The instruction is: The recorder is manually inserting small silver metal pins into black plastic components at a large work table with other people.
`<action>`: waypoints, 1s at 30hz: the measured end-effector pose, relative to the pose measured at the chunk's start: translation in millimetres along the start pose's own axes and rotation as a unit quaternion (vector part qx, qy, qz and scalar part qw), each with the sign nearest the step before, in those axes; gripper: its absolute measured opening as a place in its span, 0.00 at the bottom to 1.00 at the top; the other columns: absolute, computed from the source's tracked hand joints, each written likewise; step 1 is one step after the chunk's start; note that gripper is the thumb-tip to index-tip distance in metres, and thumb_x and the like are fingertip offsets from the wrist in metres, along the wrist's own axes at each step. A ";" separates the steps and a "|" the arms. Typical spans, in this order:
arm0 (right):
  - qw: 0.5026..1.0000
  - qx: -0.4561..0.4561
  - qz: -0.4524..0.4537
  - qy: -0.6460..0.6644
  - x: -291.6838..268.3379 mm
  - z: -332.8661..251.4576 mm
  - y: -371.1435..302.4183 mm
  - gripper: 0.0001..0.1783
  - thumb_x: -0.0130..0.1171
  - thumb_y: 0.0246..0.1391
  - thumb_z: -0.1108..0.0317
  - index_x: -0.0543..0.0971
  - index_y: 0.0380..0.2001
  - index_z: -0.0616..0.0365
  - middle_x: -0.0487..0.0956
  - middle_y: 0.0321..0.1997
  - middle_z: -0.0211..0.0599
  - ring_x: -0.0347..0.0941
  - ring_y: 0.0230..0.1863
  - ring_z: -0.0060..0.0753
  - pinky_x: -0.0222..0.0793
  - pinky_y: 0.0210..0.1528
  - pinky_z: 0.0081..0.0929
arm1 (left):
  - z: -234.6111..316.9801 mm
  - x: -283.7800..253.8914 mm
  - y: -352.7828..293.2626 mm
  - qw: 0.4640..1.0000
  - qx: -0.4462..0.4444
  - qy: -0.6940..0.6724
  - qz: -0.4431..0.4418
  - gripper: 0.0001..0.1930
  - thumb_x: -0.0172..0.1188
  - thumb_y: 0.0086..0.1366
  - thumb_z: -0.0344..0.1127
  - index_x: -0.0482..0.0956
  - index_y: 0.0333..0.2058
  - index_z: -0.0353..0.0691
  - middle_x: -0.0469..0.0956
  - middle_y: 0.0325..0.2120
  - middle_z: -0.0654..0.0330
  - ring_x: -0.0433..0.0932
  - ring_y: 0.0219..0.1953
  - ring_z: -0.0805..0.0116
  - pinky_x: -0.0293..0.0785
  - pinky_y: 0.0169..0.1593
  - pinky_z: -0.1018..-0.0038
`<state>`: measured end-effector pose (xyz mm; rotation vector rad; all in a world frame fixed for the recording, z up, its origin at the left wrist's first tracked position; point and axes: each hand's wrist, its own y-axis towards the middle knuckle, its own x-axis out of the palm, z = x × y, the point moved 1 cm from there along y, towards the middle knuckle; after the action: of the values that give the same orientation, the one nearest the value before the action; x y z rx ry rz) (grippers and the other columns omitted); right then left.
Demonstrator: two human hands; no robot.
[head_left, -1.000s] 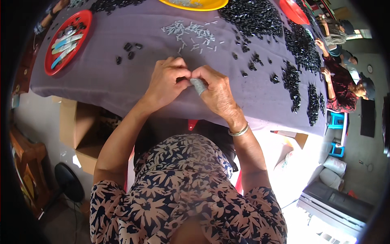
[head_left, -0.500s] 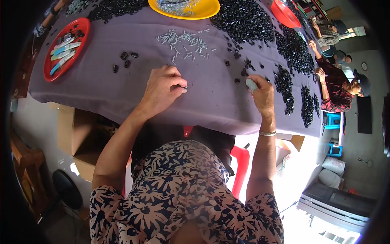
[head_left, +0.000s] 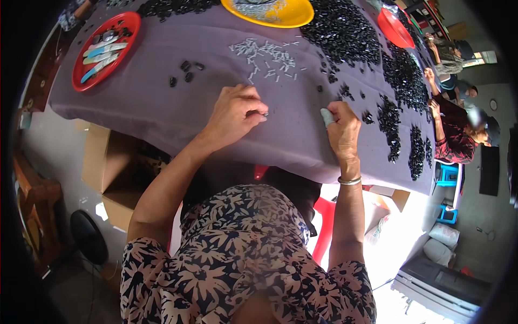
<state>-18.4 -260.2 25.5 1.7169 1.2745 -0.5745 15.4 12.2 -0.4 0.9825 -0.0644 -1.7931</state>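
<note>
My left hand (head_left: pixel 233 114) hovers over the near part of the purple-grey tablecloth (head_left: pixel 294 129). Its thumb and fingertips are pinched around something small, mostly hidden. My right hand (head_left: pixel 343 129) is at the cloth further right, fingers curled, with a pale wrap (head_left: pixel 327 117) on its thumb; what the fingers hold, if anything, is hidden. Beyond both hands lies a loose scatter of small clear sticks (head_left: pixel 264 56). Several black pieces (head_left: pixel 188 76) sit left of my left hand. Small black parts (head_left: pixel 345 93) lie just past my right hand.
A red tray (head_left: pixel 121 56) with blue-and-white handled tools is at the left. A yellow dish (head_left: pixel 299 19) of clear sticks stands at the far side. Heaps of black parts (head_left: pixel 345 35) spread across the right, near a red bowl (head_left: pixel 396 29). Other people (head_left: pixel 453 127) sit at the right.
The whole view has shifted, so the table appears further right. Against the cloth, my right hand has moved left, covering where a lone black piece lay. My left hand stays pinched.
</note>
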 end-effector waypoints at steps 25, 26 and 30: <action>0.964 -0.154 -0.172 0.131 28.7 -93.7 13.4 0.13 0.61 0.44 0.85 0.79 0.36 0.61 0.79 0.32 0.36 0.77 0.30 0.32 0.71 0.34 0.24 | 0.3 4.3 0.0 1.000 -0.015 -0.002 0.006 0.04 0.67 0.50 0.30 0.82 0.27 0.43 0.74 0.29 0.66 0.72 0.40 0.67 0.62 0.48 0.67; 0.964 -0.155 -0.174 0.131 29.6 -94.8 13.6 0.13 0.61 0.44 0.85 0.79 0.36 0.61 0.79 0.32 0.36 0.77 0.30 0.32 0.71 0.34 0.24 | -0.2 4.4 -0.2 1.000 -0.015 -0.005 0.004 0.04 0.66 0.50 0.31 0.82 0.26 0.43 0.74 0.28 0.66 0.72 0.40 0.67 0.61 0.49 0.66; 0.959 -0.140 -0.199 0.147 30.1 -99.9 16.6 0.12 0.61 0.45 0.85 0.80 0.34 0.61 0.79 0.31 0.35 0.76 0.30 0.30 0.71 0.33 0.24 | -1.3 4.8 -0.5 1.000 -0.014 0.006 0.000 0.05 0.67 0.49 0.28 0.81 0.27 0.41 0.74 0.29 0.67 0.73 0.39 0.68 0.62 0.48 0.67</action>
<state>-6.1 -160.3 57.5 1.3478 1.8435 -0.3462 15.2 9.0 -4.4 0.9730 -0.0314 -1.7828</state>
